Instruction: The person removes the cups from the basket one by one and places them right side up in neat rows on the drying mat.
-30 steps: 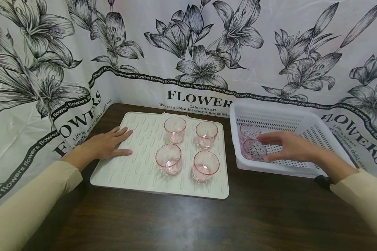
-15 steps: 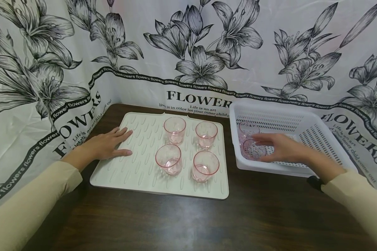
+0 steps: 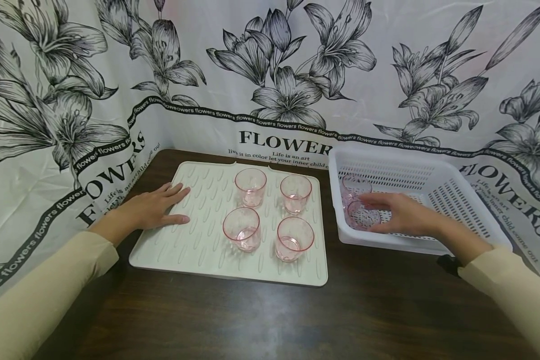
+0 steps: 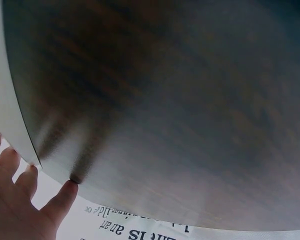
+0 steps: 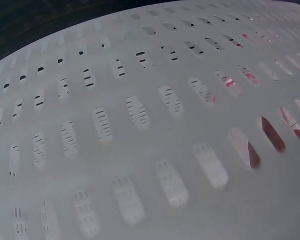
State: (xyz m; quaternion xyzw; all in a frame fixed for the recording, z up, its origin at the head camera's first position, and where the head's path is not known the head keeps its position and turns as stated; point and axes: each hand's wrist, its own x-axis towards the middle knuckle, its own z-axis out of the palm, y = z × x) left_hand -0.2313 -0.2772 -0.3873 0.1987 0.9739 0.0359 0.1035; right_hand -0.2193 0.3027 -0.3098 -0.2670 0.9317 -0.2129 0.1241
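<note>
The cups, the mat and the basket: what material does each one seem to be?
Cups: clear pink, glossy, thin rims; glass or hard plastic, cannot tell.
Mat: cream, matte, with moulded ridges; probably silicone or soft plastic.
Basket: white, slotted walls; looks like moulded plastic.

My sleeves are pale beige. The mat under my left hand is cream, ribbed with raised dashes. On it stand four clear pink cups; two more of the same pink sit at 9 o'clock in the white slotted basket. The table is dark brown wood grain. From 9 to 3 o'clock hangs a white cloth printed with black lilies and black "FLOWERS" lettering.
</note>
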